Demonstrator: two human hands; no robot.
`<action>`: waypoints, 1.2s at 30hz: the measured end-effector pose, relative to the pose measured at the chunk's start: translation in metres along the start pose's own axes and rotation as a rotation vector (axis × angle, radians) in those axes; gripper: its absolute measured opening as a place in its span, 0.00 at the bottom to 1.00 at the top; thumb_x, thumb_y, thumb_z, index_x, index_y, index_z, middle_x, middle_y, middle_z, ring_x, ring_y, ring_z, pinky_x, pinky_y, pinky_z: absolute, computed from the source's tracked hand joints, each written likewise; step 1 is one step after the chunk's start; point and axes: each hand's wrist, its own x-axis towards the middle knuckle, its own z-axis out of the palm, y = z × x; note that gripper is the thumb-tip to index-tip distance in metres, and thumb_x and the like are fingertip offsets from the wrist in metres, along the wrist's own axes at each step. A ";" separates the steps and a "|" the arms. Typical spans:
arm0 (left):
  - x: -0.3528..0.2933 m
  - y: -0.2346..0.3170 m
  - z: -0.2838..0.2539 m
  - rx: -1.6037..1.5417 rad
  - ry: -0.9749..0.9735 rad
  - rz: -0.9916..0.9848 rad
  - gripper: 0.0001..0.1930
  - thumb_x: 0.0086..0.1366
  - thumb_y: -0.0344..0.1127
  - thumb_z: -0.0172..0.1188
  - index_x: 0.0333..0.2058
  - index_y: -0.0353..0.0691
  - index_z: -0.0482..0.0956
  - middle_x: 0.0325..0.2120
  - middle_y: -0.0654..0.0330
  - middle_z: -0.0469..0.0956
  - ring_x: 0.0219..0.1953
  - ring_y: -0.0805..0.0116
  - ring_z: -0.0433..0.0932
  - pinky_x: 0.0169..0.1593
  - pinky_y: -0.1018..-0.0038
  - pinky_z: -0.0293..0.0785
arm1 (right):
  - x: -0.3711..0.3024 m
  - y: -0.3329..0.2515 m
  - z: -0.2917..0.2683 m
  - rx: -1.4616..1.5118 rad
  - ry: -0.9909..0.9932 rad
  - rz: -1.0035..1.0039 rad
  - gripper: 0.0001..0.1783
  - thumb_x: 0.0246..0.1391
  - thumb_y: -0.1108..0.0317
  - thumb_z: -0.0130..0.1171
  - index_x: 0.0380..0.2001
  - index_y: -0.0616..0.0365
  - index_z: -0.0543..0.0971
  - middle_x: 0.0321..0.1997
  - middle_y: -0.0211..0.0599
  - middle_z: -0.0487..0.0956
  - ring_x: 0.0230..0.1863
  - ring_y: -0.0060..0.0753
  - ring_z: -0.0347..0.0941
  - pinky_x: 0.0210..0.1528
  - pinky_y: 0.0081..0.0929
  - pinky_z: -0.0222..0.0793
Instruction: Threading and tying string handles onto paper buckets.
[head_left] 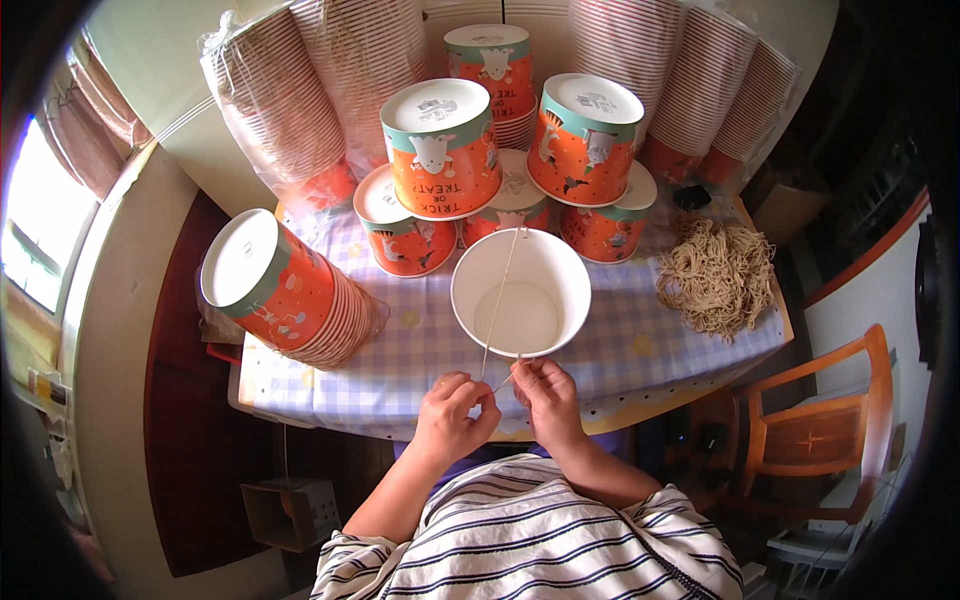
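An open paper bucket (pixel 566 295), white inside, stands at the middle of the table in front of me. A thin beige cord (pixel 503 285) runs from its far rim across the opening to my fingers at the near rim. My left hand (pixel 453 418) is closed in a pinch on the cord, just nearer to me than the bucket. Beside it, my right hand (pixel 548 396) pinches another stretch of cord close to the near rim. The fingers partly hide how the cord passes between the hands.
Orange-and-green paper buckets (pixel 440 160) stand upside down, piled up behind the open one. A leaning nested stack (pixel 290 290) is at the left. Tall bagged stacks (pixel 275 110) line the back. Loose cords (pixel 715 280) lie heaped at the right, above a wooden chair (pixel 815 430).
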 end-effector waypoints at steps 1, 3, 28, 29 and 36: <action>-0.001 -0.002 -0.001 -0.001 0.000 0.001 0.09 0.43 0.19 0.60 0.25 0.37 0.75 0.20 0.57 0.74 0.23 0.62 0.75 0.27 0.73 0.73 | 0.002 -0.001 0.000 0.056 0.002 0.000 0.07 0.59 0.66 0.58 0.35 0.59 0.77 0.26 0.24 0.74 0.21 0.10 0.60 0.23 0.12 0.53; -0.002 -0.006 -0.003 0.045 0.026 0.008 0.09 0.41 0.19 0.60 0.23 0.39 0.75 0.19 0.59 0.73 0.22 0.63 0.74 0.28 0.72 0.71 | 0.003 -0.001 -0.002 0.114 0.008 0.004 0.08 0.60 0.66 0.57 0.36 0.60 0.77 0.26 0.25 0.74 0.20 0.11 0.59 0.22 0.12 0.53; 0.007 -0.002 0.022 -0.075 -0.021 -0.097 0.14 0.52 0.20 0.61 0.39 0.35 0.77 0.30 0.53 0.79 0.28 0.60 0.80 0.30 0.73 0.76 | 0.006 0.003 -0.008 0.035 -0.006 0.036 0.09 0.59 0.65 0.59 0.38 0.59 0.78 0.25 0.23 0.76 0.21 0.10 0.61 0.22 0.11 0.55; 0.007 -0.001 0.021 -0.067 -0.026 -0.093 0.12 0.52 0.20 0.61 0.38 0.35 0.78 0.28 0.54 0.79 0.27 0.60 0.80 0.30 0.72 0.76 | 0.006 0.003 -0.008 0.041 -0.004 0.044 0.09 0.59 0.65 0.59 0.38 0.59 0.78 0.25 0.23 0.75 0.22 0.10 0.61 0.23 0.11 0.56; 0.004 0.000 0.025 -0.067 0.039 -0.042 0.11 0.51 0.20 0.61 0.35 0.35 0.78 0.27 0.53 0.80 0.28 0.58 0.80 0.31 0.72 0.76 | 0.001 0.004 -0.007 0.104 -0.026 0.023 0.07 0.58 0.69 0.59 0.38 0.59 0.77 0.29 0.22 0.76 0.25 0.09 0.62 0.26 0.10 0.56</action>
